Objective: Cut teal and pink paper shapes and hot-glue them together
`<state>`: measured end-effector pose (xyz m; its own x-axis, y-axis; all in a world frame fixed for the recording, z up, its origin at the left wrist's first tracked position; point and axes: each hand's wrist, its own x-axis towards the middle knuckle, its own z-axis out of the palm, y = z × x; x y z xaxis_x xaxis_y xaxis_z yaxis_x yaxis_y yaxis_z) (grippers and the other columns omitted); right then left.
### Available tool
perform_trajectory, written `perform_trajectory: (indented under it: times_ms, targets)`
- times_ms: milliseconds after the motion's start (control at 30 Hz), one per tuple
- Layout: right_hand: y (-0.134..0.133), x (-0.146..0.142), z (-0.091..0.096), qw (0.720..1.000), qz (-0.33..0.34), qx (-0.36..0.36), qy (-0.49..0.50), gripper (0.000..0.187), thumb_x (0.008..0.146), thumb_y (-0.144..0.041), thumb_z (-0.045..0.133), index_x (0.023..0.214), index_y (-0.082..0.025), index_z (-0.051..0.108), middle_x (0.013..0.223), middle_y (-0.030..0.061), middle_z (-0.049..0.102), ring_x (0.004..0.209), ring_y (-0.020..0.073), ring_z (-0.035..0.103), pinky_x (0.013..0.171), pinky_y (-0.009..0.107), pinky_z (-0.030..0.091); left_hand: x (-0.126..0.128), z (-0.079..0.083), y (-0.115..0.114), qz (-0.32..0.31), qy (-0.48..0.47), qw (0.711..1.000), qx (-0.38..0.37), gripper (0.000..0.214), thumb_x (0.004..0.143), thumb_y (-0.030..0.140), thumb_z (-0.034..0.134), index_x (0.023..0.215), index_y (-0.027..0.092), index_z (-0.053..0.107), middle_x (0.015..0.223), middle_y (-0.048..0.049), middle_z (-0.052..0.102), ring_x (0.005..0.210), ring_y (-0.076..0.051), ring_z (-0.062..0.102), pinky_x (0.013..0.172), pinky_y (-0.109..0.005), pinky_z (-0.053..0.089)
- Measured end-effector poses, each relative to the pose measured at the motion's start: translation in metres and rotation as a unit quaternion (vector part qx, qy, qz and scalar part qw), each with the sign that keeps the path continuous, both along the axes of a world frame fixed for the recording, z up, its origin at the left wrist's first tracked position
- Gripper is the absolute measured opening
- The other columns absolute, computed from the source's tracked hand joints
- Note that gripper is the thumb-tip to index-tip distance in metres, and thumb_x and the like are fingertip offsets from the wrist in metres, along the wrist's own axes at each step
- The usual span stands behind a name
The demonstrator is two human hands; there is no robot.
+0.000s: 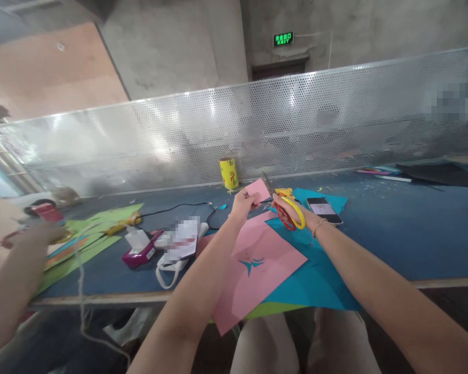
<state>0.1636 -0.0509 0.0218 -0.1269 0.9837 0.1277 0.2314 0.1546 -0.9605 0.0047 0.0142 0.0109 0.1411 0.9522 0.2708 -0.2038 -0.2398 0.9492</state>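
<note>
In my left hand (242, 203) is a small pink piece of paper (259, 190), pinched between thumb and fingers. My right hand (286, 202) grips scissors (299, 214) with red and yellow handles. Their blades point up and away, close to the right edge of the pink piece; I cannot tell whether they touch it. Below my hands lies a larger pink sheet (275, 246), with small blue pointed shapes (251, 265) showing on it. Blue paper (320, 280) lies under that sheet, and a strip of green paper (276, 310) shows at the table's front edge.
A phone (324, 210) with its screen lit lies right of my hands. A yellow roll (229, 174) stands by the perforated metal panel (187, 135). To the left are a purple power strip (142, 252), cables, a yellow glue gun (122, 223) and a co-worker's blurred arm (19, 270).
</note>
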Motion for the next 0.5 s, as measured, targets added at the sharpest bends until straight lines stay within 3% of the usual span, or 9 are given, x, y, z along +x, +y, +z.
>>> perform_trajectory:
  times_ms: [133, 500]
  targets:
    - [-0.0002, -0.0012, -0.0009, 1.0, 0.011, 0.002, -0.028, 0.04, 0.091, -0.051, 0.032, 0.074, -0.02, 0.05, 0.043, -0.0064, 0.035, 0.033, 0.0084, 0.031, 0.034, 0.02, 0.028, 0.0009, 0.0001, -0.0004, 0.007, -0.01, 1.0, 0.005, 0.03, 0.061, 0.027, 0.072, 0.084, 0.013, 0.058, 0.06, 0.0011, 0.06, 0.045, -0.007, 0.051, 0.049, -0.021, 0.046]
    - [-0.0017, -0.0019, 0.0016, 0.999, 0.011, -0.002, -0.045, 0.037, 0.093, -0.046, 0.034, 0.076, -0.018, 0.051, 0.043, -0.0064, 0.038, 0.032, 0.0084, 0.035, 0.034, 0.02, 0.031, 0.0016, -0.0006, -0.0015, 0.0, -0.004, 1.0, 0.024, 0.031, 0.058, 0.028, 0.073, 0.08, 0.012, 0.058, 0.056, 0.0013, 0.059, 0.042, -0.008, 0.05, 0.05, -0.023, 0.046]
